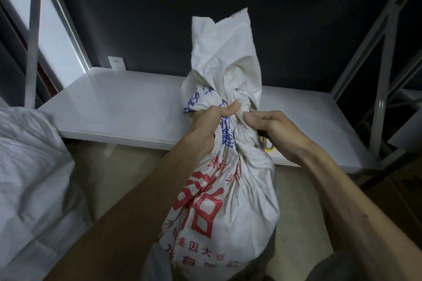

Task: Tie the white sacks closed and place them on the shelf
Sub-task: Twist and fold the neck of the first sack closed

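A full white sack (226, 207) with red and blue printed characters stands upright in front of me on the floor. Its mouth is gathered into a twisted neck, and the loose top fans upward above the grip. My left hand (210, 121) is clenched around the neck from the left, thumb on top. My right hand (274, 130) holds the neck from the right, fingers pinching the bunched fabric. A low white shelf board (127, 107) lies just behind the sack. A yellow and white item shows partly under my right hand; I cannot identify it.
A second white sack (29, 178) lies at the left edge. Grey metal shelf posts (379, 107) rise at right and left. A dark wall with a white socket (117, 65) is behind. Cardboard boxes (402, 187) sit at the right. The floor is tan.
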Demonstrator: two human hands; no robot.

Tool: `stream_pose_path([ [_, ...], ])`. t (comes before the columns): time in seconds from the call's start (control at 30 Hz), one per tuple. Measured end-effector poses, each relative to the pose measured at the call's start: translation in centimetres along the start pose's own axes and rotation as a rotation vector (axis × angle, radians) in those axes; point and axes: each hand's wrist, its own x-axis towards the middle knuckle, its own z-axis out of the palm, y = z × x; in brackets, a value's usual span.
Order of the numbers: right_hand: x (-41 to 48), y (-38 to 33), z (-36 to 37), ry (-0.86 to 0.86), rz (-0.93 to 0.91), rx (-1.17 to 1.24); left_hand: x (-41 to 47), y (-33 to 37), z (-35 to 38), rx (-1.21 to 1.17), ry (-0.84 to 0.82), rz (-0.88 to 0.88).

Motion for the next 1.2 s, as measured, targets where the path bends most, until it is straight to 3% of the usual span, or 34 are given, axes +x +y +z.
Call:
stream_pose_path([
  [0.1,0.0,-0.1,0.4,0.135,-0.037,-0.042,-0.1,-0.1,0.0,0.001,-0.001,0.014],
  [0.2,0.2,0.2,1.4,0.319,-0.126,-0.256,-0.2,-0.7,0.4,-0.042,0.026,0.008],
  [0.33,0.2,1.1,2.9,0.684,-0.443,-1.056,-0.6,-1.1,1.2,-0.032,0.025,0.043],
  [0.43,0.6,1.6,4.3,0.735,-0.584,-1.364,-0.8,-1.3,1.3,-0.037,0.066,0.07],
  [0.5,0.7,1.7,4.4,0.707,-0.6,-1.291,-1.0,-1.2,1.1,-0.07,0.085,0.075],
  [0.57,0.4,1.4,3.8,0.66,-0.526,-1.037,-0.9,-1.0,0.8,-0.079,0.098,0.086],
  [0.7,-0.5,-0.5,1.6,0.237,-0.186,-0.199,-0.5,-0.2,0.1,-0.033,0.08,0.066],
  [0.73,-0.3,-0.6,1.0,0.162,-0.121,-0.099,-0.4,-0.1,0.0,-0.024,0.042,0.031],
  [0.97,-0.1,0.1,-0.4,-0.057,-0.092,-0.097,-1.1,0.3,-0.1,0.006,-0.134,-0.089],
  [1.13,-0.6,-0.3,1.2,0.094,-0.166,-0.107,-0.9,0.0,0.3,-0.001,-0.036,-0.041],
  [1.2,-0.3,0.4,1.5,0.238,-0.245,-0.317,-0.7,-0.2,0.4,-0.003,0.017,0.001],
])
